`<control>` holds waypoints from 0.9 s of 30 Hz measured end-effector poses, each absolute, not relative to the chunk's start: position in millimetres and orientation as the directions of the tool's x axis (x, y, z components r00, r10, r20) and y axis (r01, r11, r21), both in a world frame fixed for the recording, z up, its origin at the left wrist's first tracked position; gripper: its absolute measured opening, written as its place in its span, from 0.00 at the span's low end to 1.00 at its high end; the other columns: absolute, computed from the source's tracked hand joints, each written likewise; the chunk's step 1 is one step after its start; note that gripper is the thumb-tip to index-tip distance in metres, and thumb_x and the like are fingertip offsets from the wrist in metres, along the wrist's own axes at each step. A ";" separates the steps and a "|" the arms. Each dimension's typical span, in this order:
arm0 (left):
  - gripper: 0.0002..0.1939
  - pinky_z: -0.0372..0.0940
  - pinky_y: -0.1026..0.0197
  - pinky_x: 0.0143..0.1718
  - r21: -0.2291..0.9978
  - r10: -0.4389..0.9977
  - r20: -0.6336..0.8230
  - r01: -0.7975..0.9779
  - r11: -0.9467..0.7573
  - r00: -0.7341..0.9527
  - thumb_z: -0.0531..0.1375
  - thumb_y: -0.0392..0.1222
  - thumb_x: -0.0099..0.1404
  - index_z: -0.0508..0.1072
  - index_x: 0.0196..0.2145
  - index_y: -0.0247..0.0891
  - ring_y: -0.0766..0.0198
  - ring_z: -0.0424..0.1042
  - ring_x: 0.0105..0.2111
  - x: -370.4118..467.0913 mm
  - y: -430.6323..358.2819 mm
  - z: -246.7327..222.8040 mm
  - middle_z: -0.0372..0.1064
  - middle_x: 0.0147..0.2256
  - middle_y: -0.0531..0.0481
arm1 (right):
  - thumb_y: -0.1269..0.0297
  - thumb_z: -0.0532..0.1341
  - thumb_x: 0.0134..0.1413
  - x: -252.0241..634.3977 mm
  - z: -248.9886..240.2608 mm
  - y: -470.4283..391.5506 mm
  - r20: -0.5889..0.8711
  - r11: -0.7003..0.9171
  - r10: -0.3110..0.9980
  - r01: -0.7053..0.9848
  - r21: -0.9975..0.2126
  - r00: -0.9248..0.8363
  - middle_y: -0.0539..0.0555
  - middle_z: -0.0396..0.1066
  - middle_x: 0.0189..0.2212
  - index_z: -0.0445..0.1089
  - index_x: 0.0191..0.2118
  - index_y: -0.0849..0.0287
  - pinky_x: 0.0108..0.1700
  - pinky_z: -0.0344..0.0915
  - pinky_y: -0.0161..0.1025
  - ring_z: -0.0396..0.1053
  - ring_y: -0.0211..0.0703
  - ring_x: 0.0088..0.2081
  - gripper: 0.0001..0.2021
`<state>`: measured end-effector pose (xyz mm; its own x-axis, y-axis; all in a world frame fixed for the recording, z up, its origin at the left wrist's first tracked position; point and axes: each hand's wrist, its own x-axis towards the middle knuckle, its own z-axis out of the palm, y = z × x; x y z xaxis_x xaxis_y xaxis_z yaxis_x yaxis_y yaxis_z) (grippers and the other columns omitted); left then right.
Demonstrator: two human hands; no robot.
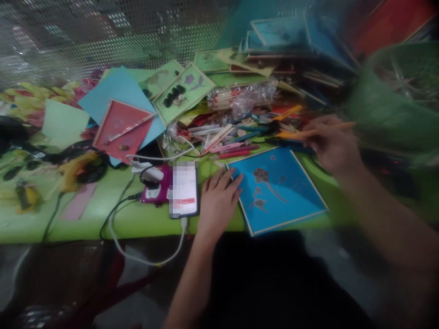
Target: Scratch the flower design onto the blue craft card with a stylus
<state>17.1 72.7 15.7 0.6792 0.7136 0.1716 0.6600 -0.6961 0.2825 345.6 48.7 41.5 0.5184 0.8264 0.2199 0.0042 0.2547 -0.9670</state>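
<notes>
My left hand [219, 196] lies flat with fingers spread, its fingertips on the left edge of a blue card [295, 205]. The card has a pale stick border and a brownish flower design. Over the card's far right corner, my right hand [332, 141] is closed round a slim orange stick-like tool [298, 134]; blur hides its exact kind. Beyond its left end lies a heap of coloured pens and sticks [236, 137], with another orange piece [288, 113] among them. A phone [185, 192] with a lit screen lies just left of my left hand.
A purple power strip [156, 192] with plugs and a white cable [137, 260] lies left of the phone. Further left are a yellow glue gun [77, 169] and a red framed card [120, 130]. A green basin [394, 100] stands at right, near stacked framed cards [281, 34].
</notes>
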 end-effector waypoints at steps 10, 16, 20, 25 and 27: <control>0.19 0.67 0.36 0.64 0.260 0.693 0.211 0.643 -0.720 0.690 0.57 0.41 0.79 0.74 0.64 0.48 0.45 0.68 0.67 15.8 74.9 13.6 0.70 0.67 0.46 | 0.61 0.75 0.45 340.2 52.2 11.2 0.125 0.177 0.856 -0.058 -0.982 0.502 0.50 0.75 0.23 0.80 0.30 0.55 0.22 0.55 0.33 0.69 0.36 0.24 0.07; 0.19 0.66 0.36 0.65 0.276 0.699 0.198 0.645 -0.713 0.687 0.56 0.41 0.79 0.74 0.64 0.47 0.46 0.67 0.67 14.9 74.9 14.9 0.69 0.68 0.47 | 0.59 0.76 0.42 345.8 35.2 -43.0 -0.068 -0.004 0.855 -0.125 -0.992 0.514 0.52 0.73 0.22 0.79 0.25 0.53 0.20 0.56 0.34 0.67 0.39 0.23 0.07; 0.19 0.66 0.35 0.64 0.282 0.702 0.193 0.646 -0.709 0.686 0.56 0.41 0.79 0.74 0.64 0.47 0.45 0.67 0.67 14.4 75.6 14.9 0.69 0.68 0.46 | 0.60 0.75 0.45 346.1 23.7 -57.4 -0.103 -0.050 0.858 -0.118 -0.992 0.503 0.53 0.72 0.22 0.80 0.27 0.54 0.20 0.57 0.34 0.66 0.39 0.22 0.06; 0.19 0.67 0.35 0.62 0.283 0.694 0.221 0.636 -0.718 0.685 0.57 0.40 0.79 0.74 0.64 0.46 0.44 0.69 0.66 13.2 76.2 14.2 0.71 0.66 0.46 | 0.61 0.76 0.46 342.2 21.9 -58.3 -0.069 -0.059 0.851 -0.036 -0.998 0.520 0.51 0.72 0.21 0.79 0.28 0.52 0.20 0.57 0.34 0.64 0.38 0.21 0.07; 0.19 0.67 0.35 0.62 0.280 0.689 0.231 0.632 -0.723 0.687 0.56 0.40 0.79 0.74 0.63 0.46 0.44 0.70 0.65 13.2 76.0 14.5 0.71 0.66 0.45 | 0.60 0.76 0.47 340.0 24.1 -58.1 -0.045 -0.081 0.849 0.045 -0.996 0.527 0.49 0.71 0.20 0.77 0.26 0.51 0.19 0.56 0.35 0.63 0.38 0.20 0.09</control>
<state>13.2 76.0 14.5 0.6866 0.6892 0.2313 0.6316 -0.7231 0.2796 340.0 -58.1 24.1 0.5266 0.8489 -0.0450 0.0451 -0.0807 -0.9957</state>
